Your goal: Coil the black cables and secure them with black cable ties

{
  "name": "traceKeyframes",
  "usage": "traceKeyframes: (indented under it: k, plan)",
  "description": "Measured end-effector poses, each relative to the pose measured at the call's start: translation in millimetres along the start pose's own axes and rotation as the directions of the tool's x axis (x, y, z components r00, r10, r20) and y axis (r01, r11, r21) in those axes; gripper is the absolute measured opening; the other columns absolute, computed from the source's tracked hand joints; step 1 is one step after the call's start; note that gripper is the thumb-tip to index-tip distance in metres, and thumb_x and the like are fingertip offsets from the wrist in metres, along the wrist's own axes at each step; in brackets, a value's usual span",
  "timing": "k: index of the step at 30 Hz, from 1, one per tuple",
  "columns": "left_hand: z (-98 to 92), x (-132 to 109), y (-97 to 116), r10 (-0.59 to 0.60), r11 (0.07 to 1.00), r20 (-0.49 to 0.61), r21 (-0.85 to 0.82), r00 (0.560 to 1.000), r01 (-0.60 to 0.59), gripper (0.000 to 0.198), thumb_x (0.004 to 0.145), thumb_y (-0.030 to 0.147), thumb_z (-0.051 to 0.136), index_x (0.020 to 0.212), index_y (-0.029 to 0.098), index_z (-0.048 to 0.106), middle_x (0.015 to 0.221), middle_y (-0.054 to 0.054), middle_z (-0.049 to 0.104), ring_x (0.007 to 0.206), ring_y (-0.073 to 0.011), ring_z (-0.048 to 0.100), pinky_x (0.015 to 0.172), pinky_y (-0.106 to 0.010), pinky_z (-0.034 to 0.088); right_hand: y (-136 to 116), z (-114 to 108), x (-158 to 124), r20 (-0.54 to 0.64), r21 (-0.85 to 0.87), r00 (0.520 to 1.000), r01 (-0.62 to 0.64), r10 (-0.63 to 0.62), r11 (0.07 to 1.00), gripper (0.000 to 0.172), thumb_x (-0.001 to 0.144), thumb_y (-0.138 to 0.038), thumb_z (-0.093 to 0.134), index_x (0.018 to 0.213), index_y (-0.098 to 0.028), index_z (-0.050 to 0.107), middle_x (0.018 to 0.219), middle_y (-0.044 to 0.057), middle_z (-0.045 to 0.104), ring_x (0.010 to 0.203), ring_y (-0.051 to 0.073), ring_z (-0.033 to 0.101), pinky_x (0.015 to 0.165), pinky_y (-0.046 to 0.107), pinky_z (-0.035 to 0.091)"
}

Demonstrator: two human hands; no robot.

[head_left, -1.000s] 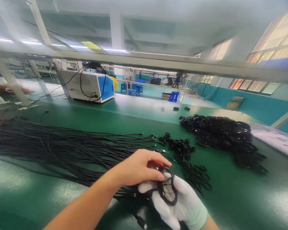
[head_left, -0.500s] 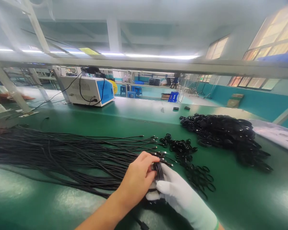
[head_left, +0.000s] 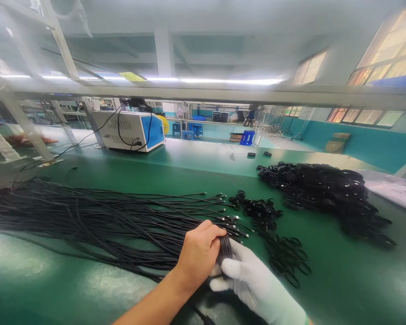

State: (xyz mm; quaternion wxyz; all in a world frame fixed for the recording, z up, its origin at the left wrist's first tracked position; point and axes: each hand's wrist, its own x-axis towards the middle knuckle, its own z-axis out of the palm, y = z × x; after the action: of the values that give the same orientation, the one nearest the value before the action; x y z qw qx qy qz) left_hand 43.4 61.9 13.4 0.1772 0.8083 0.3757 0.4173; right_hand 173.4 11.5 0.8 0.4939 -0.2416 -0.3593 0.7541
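Observation:
A coiled black cable point(head_left: 225, 246) is held between my two hands above the green table. My bare left hand point(head_left: 200, 248) grips the coil's left side, its fingers closed and partly hidden. My right hand point(head_left: 248, 275), in a white glove, wraps the coil from the right with thumb and fingers. One end of black cable point(head_left: 199, 312) hangs below my hands. Just left of them lies a long bundle of straight black cables point(head_left: 122, 221), their connector tips pointing right. Small black bands point(head_left: 287, 257) are scattered to the right of my gloved hand.
A large pile of coiled black cables point(head_left: 318, 189) lies at the right on the green table point(head_left: 176, 174). A white and blue machine box point(head_left: 131, 131) stands at the back left. A metal shelf beam point(head_left: 203, 92) crosses above the table.
The view has shifted slightly, so the scene sits a little farther right. Both hands stay closed on the coil, with the left hand's fingers and wrist slightly turned.

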Motion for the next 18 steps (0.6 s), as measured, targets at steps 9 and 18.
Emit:
traceKeyframes:
  k: [9, 18]
  plan:
    - [-28.3, 21, -9, -0.244, 0.903, 0.35, -0.257, 0.904, 0.343, 0.032, 0.073, 0.014, 0.058, 0.103, 0.023, 0.067, 0.091, 0.0, 0.064, 0.075, -0.0136, 0.056, 0.07, -0.024, 0.045, 4, -23, 3, 0.099, 0.333, 0.986, -0.158, 0.132, 0.93, 0.034, 0.085, -0.034, 0.049, 0.107, -0.011, 0.059, 0.099, 0.011, 0.061, 0.068, 0.012, 0.054, 0.052, 0.022, 0.044]
    - [-34.7, 16, -26, -0.18, 0.747, 0.533, -0.473, 0.827, 0.467, 0.036, 0.07, 0.014, 0.061, 0.105, 0.021, 0.066, 0.097, -0.002, 0.066, 0.094, -0.0184, 0.057, 0.082, -0.029, 0.044, 10, -16, 4, 0.012, 0.17, 0.999, -0.045, 0.044, 0.984, 0.032, 0.081, -0.03, 0.056, 0.107, -0.011, 0.057, 0.095, 0.01, 0.06, 0.07, 0.015, 0.058, 0.054, 0.026, 0.05]
